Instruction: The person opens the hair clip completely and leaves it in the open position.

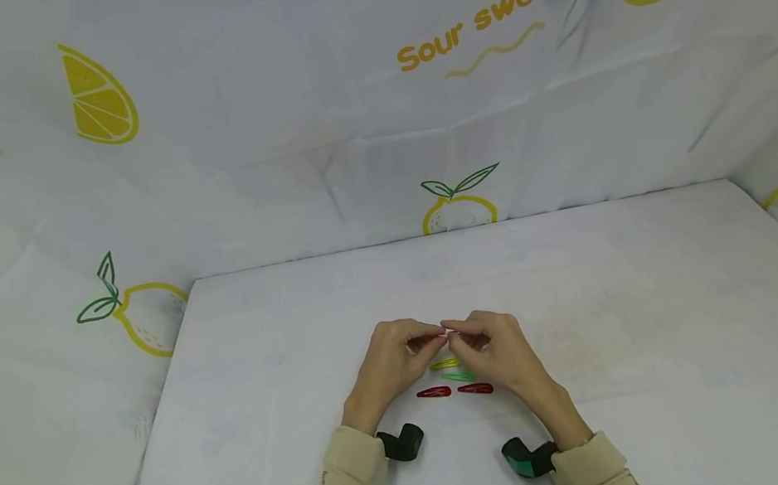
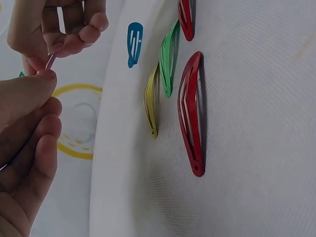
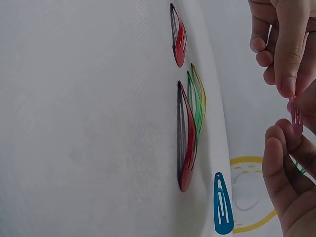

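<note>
Pinching a small pink clip (image 3: 296, 118) between them, the person's left hand (image 1: 399, 351) and right hand (image 1: 495, 348) almost meet at the fingertips, each with a narrow grip on it. It is held up off the table (image 1: 640, 305), beyond the green clip (image 3: 199, 113); two hands probably share it because so slight a thing sits steadier when pinched from both sides (the fingers hide much of it). The yellow clip (image 1: 444, 364) lies just beyond the green clip and a little to its left. Nearer the person than the green clip are a left red clip (image 1: 435, 392) and a right red clip (image 1: 475, 389), one to either side. A blue clip (image 3: 224, 217), seen only in the wrist views, lies beyond the green clip and to its right. Such close grouping seems meant to keep every clip within easy reach while separate enough to pick up singly.
</note>
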A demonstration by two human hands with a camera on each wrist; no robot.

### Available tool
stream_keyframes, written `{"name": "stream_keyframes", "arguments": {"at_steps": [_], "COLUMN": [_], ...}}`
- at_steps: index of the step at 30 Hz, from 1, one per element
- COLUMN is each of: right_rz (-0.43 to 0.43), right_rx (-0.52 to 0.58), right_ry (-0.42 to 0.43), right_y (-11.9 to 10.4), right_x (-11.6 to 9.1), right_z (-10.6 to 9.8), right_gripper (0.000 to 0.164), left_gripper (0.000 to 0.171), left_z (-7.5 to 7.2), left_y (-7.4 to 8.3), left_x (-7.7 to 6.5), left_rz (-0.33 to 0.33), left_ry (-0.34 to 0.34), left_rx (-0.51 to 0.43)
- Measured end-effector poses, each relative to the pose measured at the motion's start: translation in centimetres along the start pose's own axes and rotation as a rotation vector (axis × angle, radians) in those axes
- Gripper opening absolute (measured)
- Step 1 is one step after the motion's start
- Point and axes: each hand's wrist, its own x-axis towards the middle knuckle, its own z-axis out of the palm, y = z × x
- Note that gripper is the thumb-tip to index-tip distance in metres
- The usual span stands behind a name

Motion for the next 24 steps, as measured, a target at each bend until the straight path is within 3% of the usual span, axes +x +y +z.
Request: {"name": "stream_keyframes", "arguments": {"at_steps": [14, 24], "right_rz": [-0.049, -0.032], "right_rx": [0.005, 0.009], "right_ry": [0.048, 0.091], "right_y": [-0.04, -0.26], "right_x": [-0.09, -0.27], "right_z": [0.17, 0.40], "right_gripper": [0.023, 0.023], "left_gripper": [0.011, 0.009], "left_z": [0.22, 0.40], "left_y": [0.17, 0.36], "left_x": [0.08, 0.09], "left_rz": [0.070, 0.085], "left_ry": [0.065, 0.087], "left_rx": [0.008, 0.039]}}
